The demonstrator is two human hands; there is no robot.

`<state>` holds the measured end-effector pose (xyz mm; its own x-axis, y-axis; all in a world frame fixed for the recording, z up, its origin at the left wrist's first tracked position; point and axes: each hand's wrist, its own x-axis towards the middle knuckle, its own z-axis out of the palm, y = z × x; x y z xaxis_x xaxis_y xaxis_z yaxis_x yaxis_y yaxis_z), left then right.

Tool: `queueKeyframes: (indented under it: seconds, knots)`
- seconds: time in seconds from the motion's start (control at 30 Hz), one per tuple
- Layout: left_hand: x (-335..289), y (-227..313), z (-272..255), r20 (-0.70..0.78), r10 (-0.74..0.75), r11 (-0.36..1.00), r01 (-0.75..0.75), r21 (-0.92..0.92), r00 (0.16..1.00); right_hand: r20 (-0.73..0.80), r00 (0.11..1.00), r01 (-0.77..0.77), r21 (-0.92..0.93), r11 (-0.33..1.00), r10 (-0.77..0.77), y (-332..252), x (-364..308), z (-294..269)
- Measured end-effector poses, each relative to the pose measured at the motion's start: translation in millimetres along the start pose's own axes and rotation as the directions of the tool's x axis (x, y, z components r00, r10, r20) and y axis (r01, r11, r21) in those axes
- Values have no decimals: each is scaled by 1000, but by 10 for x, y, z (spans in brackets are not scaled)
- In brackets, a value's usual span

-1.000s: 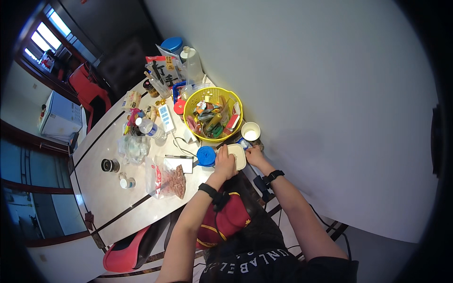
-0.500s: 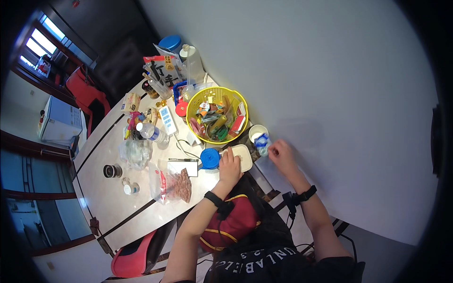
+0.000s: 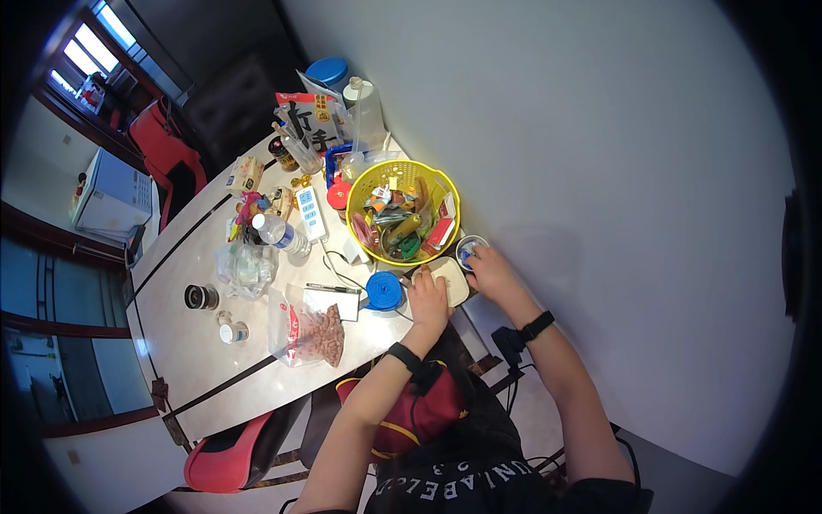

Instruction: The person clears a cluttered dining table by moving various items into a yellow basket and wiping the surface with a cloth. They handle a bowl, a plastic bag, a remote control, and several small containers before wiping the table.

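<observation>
My left hand [image 3: 429,298] is closed on the left side of a cream square container [image 3: 450,279] at the table's right edge. Its fingers curl over the edge, and the thumb lies across the top. Just right of it, my right hand [image 3: 491,271] reaches over the rim of a white round cup [image 3: 485,241] with bent fingers. A blue-and-white wrapper [image 3: 464,254] shows inside that cup, against those fingers; the fingertips are partly hidden. Touching the container's left side area is a coiled blue roll [image 3: 384,292].
A yellow basket [image 3: 354,190] full of packets stands behind my hands, close to the wall [image 3: 616,214]. Leftward are a power strip [image 3: 311,214], a water bottle [image 3: 281,236], a bag of reddish-brown nuts [image 3: 324,332], a pen [image 3: 332,288] and a dark jar [image 3: 200,297].
My right hand has moved left and onto the cup. The wrapper, which stuck out over the rim, is now down inside it. My left hand stays at the container.
</observation>
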<state>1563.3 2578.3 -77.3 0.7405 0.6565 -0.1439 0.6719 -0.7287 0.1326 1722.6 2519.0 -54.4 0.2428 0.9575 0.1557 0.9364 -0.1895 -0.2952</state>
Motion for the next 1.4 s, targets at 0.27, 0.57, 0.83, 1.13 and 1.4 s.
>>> queueKeyframes:
  seconds: [0.27, 0.57, 0.83, 1.13, 1.4]
  knots:
    - [-36, -32, -168, -89, -10, 1000, 9, -19, 996, 60, 997, -49, 100, 994, 43, 53, -17, 217]
    - [-276, -1037, -406, -321, -41, 937, -75, -342, 946, -76, 991, -95, 171, 981, 109, -265, -140, -110]
    - [-358, -1274, -405, -69, -90, 825, 35, -564, 994, 264, 943, 151, 204, 967, -203, -549, -344, 294]
    - [-501, -962, -1117, -263, 153, 781, -279, -558, 953, 155, 983, -5, 572, 821, -102, -563, -319, -44]
    - [-127, -366, -825, -143, 245, 773, -282, -568, 959, 16, 991, 122, 354, 927, -136, -619, -222, -440]
